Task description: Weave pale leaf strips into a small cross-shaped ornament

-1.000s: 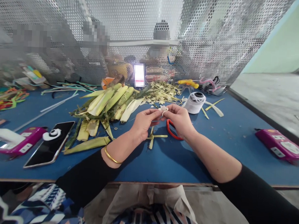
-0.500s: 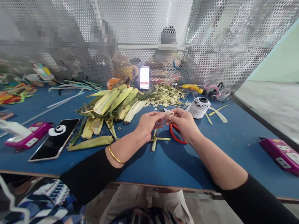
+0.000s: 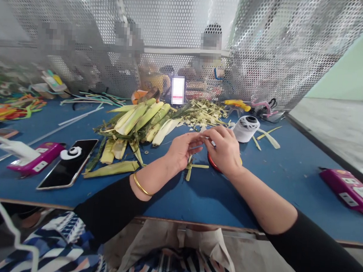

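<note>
Over the middle of the blue table my left hand [image 3: 182, 152] is closed in a pinch, fingertips against those of my right hand [image 3: 224, 148]. My right hand is turned palm down, its fingers bent over the same spot. The small pale piece seen between the fingertips half a second ago is now mostly hidden behind them. Under my right hand lies a red loop handle [image 3: 213, 162], largely covered. Narrow green husk strips [image 3: 188, 174] rest below my left hand. A white thread spool [image 3: 246, 129] stands just right of my right hand.
Corn husks [image 3: 140, 120] are piled left of my hands, with shredded scraps [image 3: 203, 113] behind. A phone [image 3: 67, 165] and a purple power strip [image 3: 37, 160] lie left; another purple power strip [image 3: 346, 187] is right. A perforated screen [image 3: 180, 27] stands at the back, people beyond it.
My right hand has rolled palm down over the fingertips, covering the small pale piece and more of the red handle. My left hand stays nearly in place. The view has shifted slightly.
</note>
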`<state>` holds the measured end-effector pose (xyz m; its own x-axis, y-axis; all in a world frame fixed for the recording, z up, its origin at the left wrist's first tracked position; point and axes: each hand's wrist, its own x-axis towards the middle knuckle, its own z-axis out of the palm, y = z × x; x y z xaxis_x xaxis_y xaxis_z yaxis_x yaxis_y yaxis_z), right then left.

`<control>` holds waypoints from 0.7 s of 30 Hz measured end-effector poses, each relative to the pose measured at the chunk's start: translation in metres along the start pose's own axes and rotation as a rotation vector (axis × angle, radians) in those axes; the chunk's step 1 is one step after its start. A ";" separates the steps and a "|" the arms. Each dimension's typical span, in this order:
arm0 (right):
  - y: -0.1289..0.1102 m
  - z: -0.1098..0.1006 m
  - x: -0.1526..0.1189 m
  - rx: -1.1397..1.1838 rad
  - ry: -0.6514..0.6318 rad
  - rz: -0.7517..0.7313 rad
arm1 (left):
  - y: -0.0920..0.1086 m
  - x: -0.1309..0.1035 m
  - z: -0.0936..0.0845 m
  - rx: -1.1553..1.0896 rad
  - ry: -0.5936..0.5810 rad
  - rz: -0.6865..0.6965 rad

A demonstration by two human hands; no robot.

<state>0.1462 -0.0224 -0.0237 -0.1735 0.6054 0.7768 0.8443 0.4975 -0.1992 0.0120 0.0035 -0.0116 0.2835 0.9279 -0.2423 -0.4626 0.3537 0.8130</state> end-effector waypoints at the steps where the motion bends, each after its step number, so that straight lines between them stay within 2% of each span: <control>1: 0.000 0.000 0.000 -0.016 -0.001 -0.011 | 0.000 0.000 0.000 0.002 0.006 -0.003; 5: 0.003 0.000 0.001 -0.013 -0.007 -0.007 | -0.001 0.001 0.000 -0.006 0.019 -0.012; 8: 0.003 0.000 0.001 0.080 0.013 0.064 | -0.001 0.001 0.000 -0.022 0.015 -0.004; 16: 0.000 0.001 0.006 0.587 0.014 0.567 | -0.004 0.001 -0.001 0.056 -0.018 0.062; 18: 0.001 0.001 0.007 0.653 0.002 0.644 | -0.004 0.001 -0.001 0.081 -0.024 0.096; 21: 0.003 0.000 0.008 0.717 -0.032 0.679 | -0.004 0.000 0.000 0.101 -0.018 0.146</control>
<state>0.1472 -0.0160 -0.0182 0.2117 0.9128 0.3493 0.2639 0.2907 -0.9197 0.0137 0.0023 -0.0153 0.2350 0.9659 -0.1085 -0.4139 0.2004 0.8880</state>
